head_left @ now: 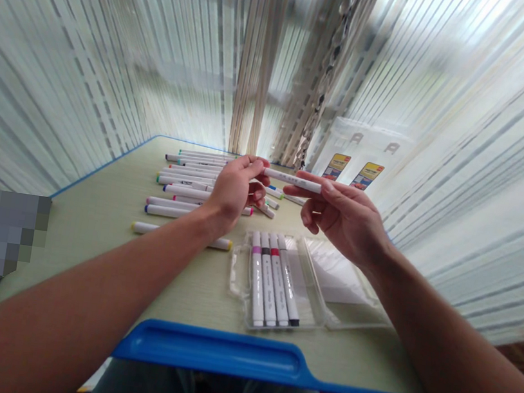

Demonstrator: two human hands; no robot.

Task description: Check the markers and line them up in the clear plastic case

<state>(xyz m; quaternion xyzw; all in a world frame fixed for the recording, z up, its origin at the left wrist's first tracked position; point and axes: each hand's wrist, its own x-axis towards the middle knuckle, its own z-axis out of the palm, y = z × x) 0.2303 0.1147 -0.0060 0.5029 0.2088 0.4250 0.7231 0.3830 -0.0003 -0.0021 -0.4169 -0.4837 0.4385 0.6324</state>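
A white marker pen (293, 180) is held up level above the table between both hands. My left hand (238, 190) pinches its left end, and the fingertips cover that end. At the other end, my right hand (347, 215) grips the barrel between thumb and fingers. Below the hands lies an open clear plastic case (308, 300) with several white markers (274, 283) side by side in its left half; purple, black and red bands show on them. Loose markers (179, 191) with coloured ends lie in rows behind and left of my left hand.
A yellow-ended marker (145, 228) lies nearest on the left, partly behind my left forearm. A clear case with two labels (337, 167) stands upright at the back right, against the striped curtain (189, 50). The table (92, 225) has a blue edge and a blue tray (221, 351) in front.
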